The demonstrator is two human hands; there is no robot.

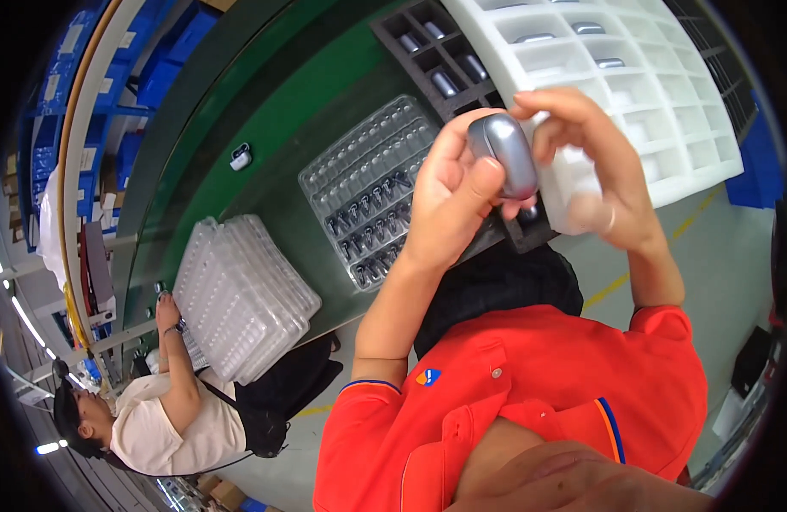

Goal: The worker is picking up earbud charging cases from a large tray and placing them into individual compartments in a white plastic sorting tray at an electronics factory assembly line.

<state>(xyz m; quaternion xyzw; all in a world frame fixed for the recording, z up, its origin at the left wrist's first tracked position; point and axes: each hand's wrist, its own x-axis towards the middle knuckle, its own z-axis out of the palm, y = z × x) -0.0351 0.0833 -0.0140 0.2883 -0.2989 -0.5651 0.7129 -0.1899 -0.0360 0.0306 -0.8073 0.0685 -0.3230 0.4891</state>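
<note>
A glossy grey earbud charging case (510, 155) is gripped in my left hand (449, 183), with the thumb across its lower front. It looks closed. My right hand (611, 162) is just right of the case, fingers curved and apart, with some motion blur. Its fingertips come close to the case; whether they touch it I cannot tell. Beyond my left hand lies a clear plastic tray (325, 183) with dark earbuds in several of its rows. Behind my hands, a black divided box (423, 60) holds several similar grey cases.
A large white foam tray (573, 81) with grey cases in some pockets stands far right. Stacked clear trays (240, 294) sit on the green bench (265, 205) at left, where another person (176, 410) works. A small white-and-dark case (241, 156) lies farther back.
</note>
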